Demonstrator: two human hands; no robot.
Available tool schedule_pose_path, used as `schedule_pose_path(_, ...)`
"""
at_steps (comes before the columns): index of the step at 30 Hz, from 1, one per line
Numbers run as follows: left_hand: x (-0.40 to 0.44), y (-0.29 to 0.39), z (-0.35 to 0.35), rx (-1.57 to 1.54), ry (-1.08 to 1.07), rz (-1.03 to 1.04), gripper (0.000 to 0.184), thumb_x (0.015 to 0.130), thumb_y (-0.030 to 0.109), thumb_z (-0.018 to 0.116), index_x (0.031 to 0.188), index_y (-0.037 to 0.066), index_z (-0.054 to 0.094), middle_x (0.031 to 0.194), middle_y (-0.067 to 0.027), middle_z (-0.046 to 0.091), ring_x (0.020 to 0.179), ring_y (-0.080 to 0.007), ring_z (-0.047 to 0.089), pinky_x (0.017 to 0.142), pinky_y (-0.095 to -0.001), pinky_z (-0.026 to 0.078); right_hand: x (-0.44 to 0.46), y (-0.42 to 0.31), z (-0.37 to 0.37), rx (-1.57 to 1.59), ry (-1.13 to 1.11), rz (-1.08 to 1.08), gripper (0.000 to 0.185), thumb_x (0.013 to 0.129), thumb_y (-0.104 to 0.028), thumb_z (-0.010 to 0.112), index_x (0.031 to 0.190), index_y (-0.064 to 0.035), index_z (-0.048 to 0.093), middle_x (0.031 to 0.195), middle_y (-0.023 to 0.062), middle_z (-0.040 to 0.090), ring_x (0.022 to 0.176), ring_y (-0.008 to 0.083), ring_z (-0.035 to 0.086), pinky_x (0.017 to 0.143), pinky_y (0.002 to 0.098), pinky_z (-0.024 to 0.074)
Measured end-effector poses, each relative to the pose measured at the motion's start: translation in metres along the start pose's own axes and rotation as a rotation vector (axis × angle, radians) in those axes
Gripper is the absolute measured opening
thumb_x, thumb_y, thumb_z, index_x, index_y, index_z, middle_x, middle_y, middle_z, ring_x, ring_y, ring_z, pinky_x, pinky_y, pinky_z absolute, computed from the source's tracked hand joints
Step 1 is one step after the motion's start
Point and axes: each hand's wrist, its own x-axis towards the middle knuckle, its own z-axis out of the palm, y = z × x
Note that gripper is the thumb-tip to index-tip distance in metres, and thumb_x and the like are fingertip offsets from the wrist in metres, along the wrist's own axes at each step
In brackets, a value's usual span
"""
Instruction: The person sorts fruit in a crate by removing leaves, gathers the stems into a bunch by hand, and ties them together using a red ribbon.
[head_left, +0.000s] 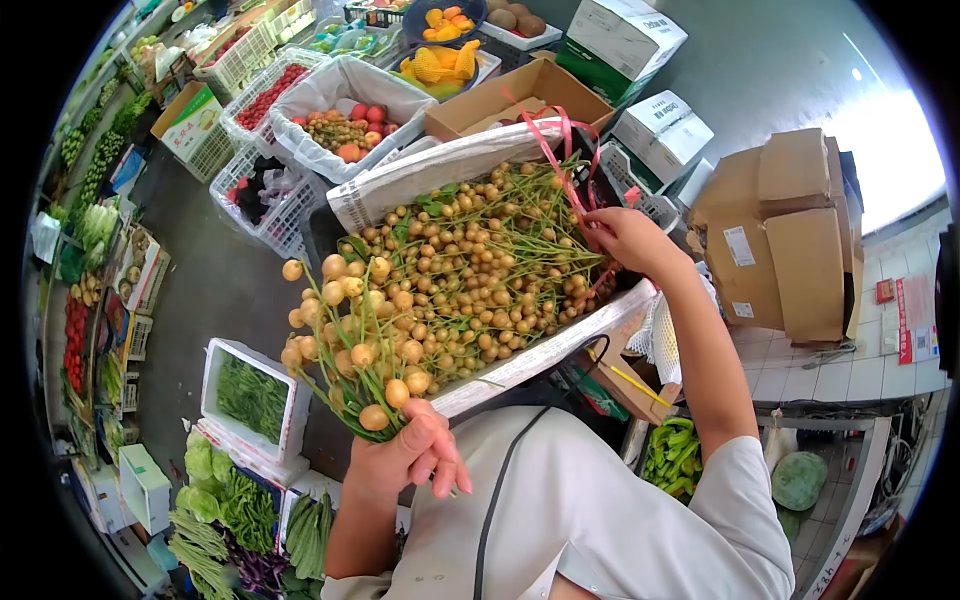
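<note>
My left hand (405,455) is closed round the green stems of a bunch of round yellow-brown fruit (350,325), held above the near left corner of a large crate. More fruit of the same kind (470,260) fills that crate, with green stems lying toward the right. At the crate's far right corner, my right hand (622,240) has its fingers pinched on pink ribbon (568,185). The ribbon loops up over the crate's edge. White printed sheeting (400,185) lines the far side of the crate.
Baskets of fruit, including a lined white basket (350,95), stand beyond the crate. White boxes (665,135) and a large cardboard box (780,235) are at the right. A foam box of greens (255,395) and other vegetables lie at the lower left; green peppers (672,455) are near my right side.
</note>
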Motion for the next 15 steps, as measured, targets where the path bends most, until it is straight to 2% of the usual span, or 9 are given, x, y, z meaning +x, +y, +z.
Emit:
schedule_pose_path(1, -0.001, 0.0, 0.0, 0.001, 0.013, -0.011, 0.037, 0.106, 0.026, 0.059, 0.087, -0.005, 0.067, 0.053, -0.0053, 0.048, 0.047, -0.0212, 0.06, 0.056, -0.0483, 0.06, 0.0, -0.014, -0.005, -0.151, 0.119, -0.112, 0.029, 0.099, -0.021, 0.061, 0.117, -0.0002, 0.069, 0.108, 0.0143, 0.072, 0.097, 0.0348, 0.068, 0.089, 0.0418, 0.0532)
schedule_pose_path(2, -0.003, 0.001, 0.001, -0.001, 0.021, -0.006, 0.037, 0.106, 0.026, 0.059, 0.087, -0.005, 0.067, 0.053, -0.0053, 0.048, 0.047, -0.0212, 0.06, 0.056, -0.0483, 0.06, -0.009, -0.029, -0.013, -0.203, 0.125, 0.05, 0.026, 0.095, -0.02, 0.065, 0.113, -0.0016, 0.07, 0.117, 0.0124, 0.07, 0.103, 0.037, 0.065, 0.093, 0.0436, 0.0522)
schedule_pose_path(3, -0.003, 0.001, 0.002, 0.002, 0.026, -0.006, 0.037, 0.106, 0.026, 0.06, 0.087, -0.005, 0.067, 0.053, -0.0055, 0.048, 0.047, -0.0212, 0.06, 0.056, -0.0482, 0.06, -0.011, -0.037, -0.019, -0.204, 0.119, 0.045, 0.026, 0.095, -0.02, 0.065, 0.113, -0.0016, 0.07, 0.117, 0.0124, 0.07, 0.103, 0.037, 0.065, 0.093, 0.0436, 0.0522)
schedule_pose_path(5, -0.003, 0.001, 0.003, 0.0, 0.032, -0.006, 0.037, 0.105, 0.026, 0.06, 0.086, -0.005, 0.067, 0.053, -0.0056, 0.049, 0.047, -0.0211, 0.06, 0.057, -0.0481, 0.06, -0.015, -0.046, -0.026, -0.335, 0.365, -0.168, 0.028, 0.093, -0.02, 0.069, 0.114, -0.0019, 0.071, 0.117, 0.0117, 0.07, 0.112, 0.0339, 0.063, 0.091, 0.0445, 0.0529)
schedule_pose_path(7, -0.002, 0.001, 0.004, 0.015, 0.044, 0.004, 0.037, 0.105, 0.026, 0.061, 0.087, -0.005, 0.067, 0.053, -0.0059, 0.049, 0.046, -0.0208, 0.06, 0.056, -0.0476, 0.06, -0.023, -0.057, -0.022, -0.242, 0.374, -0.215, 0.027, 0.093, -0.02, 0.071, 0.113, -0.0026, 0.072, 0.119, 0.0133, 0.069, 0.115, 0.0345, 0.061, 0.093, 0.0433, 0.0522)
schedule_pose_path(9, 0.0, -0.002, 0.0, -0.006, 0.032, 0.003, 0.036, 0.105, 0.026, 0.06, 0.087, -0.005, 0.067, 0.053, -0.006, 0.049, 0.046, -0.0208, 0.06, 0.056, -0.0475, 0.06, -0.033, -0.056, -0.012, 0.092, 0.134, -0.252, 0.031, 0.095, -0.026, 0.071, 0.113, -0.0019, 0.072, 0.116, 0.0175, 0.069, 0.107, 0.0346, 0.063, 0.096, 0.0424, 0.051)
schedule_pose_path(10, 0.0, -0.004, -0.001, -0.024, 0.025, 0.003, 0.036, 0.106, 0.025, 0.06, 0.087, -0.005, 0.067, 0.054, -0.0061, 0.05, 0.046, -0.0207, 0.06, 0.056, -0.0473, 0.06, -0.042, -0.064, -0.015, 0.08, 0.013, -0.13, 0.037, 0.095, -0.034, 0.07, 0.113, -0.0021, 0.072, 0.104, 0.019, 0.071, 0.099, 0.0356, 0.065, 0.096, 0.0441, 0.0503)
schedule_pose_path(13, -0.003, -0.005, -0.003, -0.026, 0.016, -0.001, 0.036, 0.106, 0.024, 0.059, 0.087, -0.005, 0.067, 0.054, -0.0063, 0.05, 0.047, -0.0209, 0.06, 0.056, -0.0475, 0.061, -0.05, -0.053, -0.015, -0.199, 0.027, -0.045, 0.042, 0.095, -0.04, 0.068, 0.114, -0.0028, 0.072, 0.09, 0.0165, 0.072, 0.094, 0.0364, 0.067, 0.09, 0.0458, 0.0516)
schedule_pose_path(15, -0.005, -0.006, -0.004, -0.025, 0.025, 0.001, 0.036, 0.106, 0.024, 0.059, 0.087, -0.005, 0.067, 0.054, -0.0064, 0.05, 0.047, -0.0209, 0.06, 0.056, -0.0478, 0.061, -0.057, -0.036, -0.011, -0.157, 0.075, 0.0, 0.041, 0.094, -0.041, 0.068, 0.113, -0.0047, 0.072, 0.079, 0.0129, 0.072, 0.092, 0.0361, 0.067, 0.089, 0.0461, 0.0505)
